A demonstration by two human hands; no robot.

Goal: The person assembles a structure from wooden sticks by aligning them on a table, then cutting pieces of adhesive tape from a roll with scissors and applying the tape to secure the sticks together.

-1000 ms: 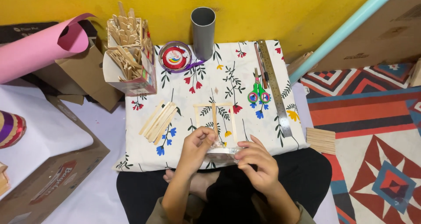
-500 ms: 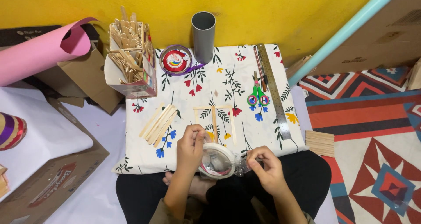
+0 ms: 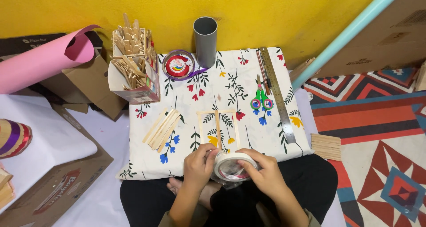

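Note:
Both hands hold a white roll of tape (image 3: 230, 165) just above my lap, at the near edge of a floral cloth (image 3: 230, 80). My left hand (image 3: 199, 165) pinches the roll's left side. My right hand (image 3: 262, 173) wraps around its right side. Just beyond the hands, a small frame of wooden sticks (image 3: 217, 127) lies flat on the cloth. A loose bunch of wooden sticks (image 3: 162, 128) lies to its left.
Green-handled scissors (image 3: 262, 100) and a metal ruler (image 3: 278, 96) lie at the right. A grey tube (image 3: 205, 41), a round red-lidded tin (image 3: 177, 65) and a box of sticks (image 3: 133, 67) stand at the back. A pink paper roll (image 3: 40, 60), cardboard boxes and a patterned rug surround the cloth.
The tape roll has come up into both hands, and the hands have closed around it near my lap. The things on the cloth have not moved.

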